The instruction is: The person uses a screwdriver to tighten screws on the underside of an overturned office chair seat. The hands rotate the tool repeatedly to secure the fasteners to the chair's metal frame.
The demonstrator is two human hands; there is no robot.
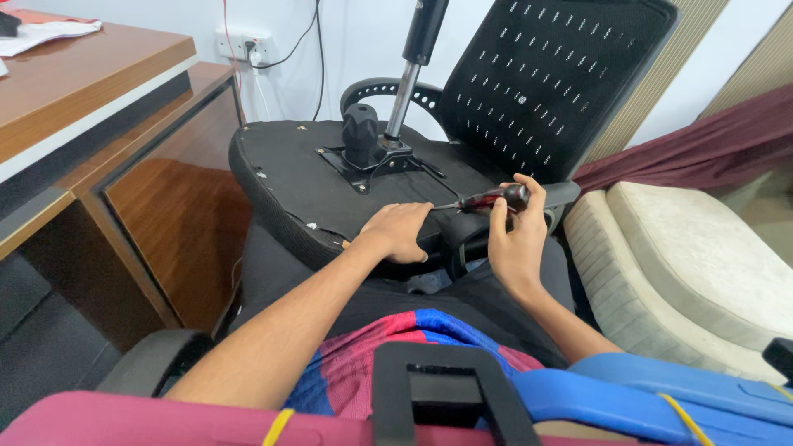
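**Screwdriver at the underside of an upturned office chair**

The screwdriver (487, 198), red and black in the handle, lies level near the front edge of the chair seat's black underside (281, 182), tip pointing left. The right hand (516, 235) is closed around its handle. The left hand (398, 233) rests palm down on the same edge, fingers curled, gripping nothing, knuckles just by the tip. Farther back on the underside stands the metal mechanism plate (372, 161) with a black knob (360, 132) and the gas cylinder (409, 78) rising from it. The mesh backrest (553, 83) leans behind. A wooden desk (99, 91) stands left, a wall socket (244, 43) beyond, a cream cushion (686, 264) right
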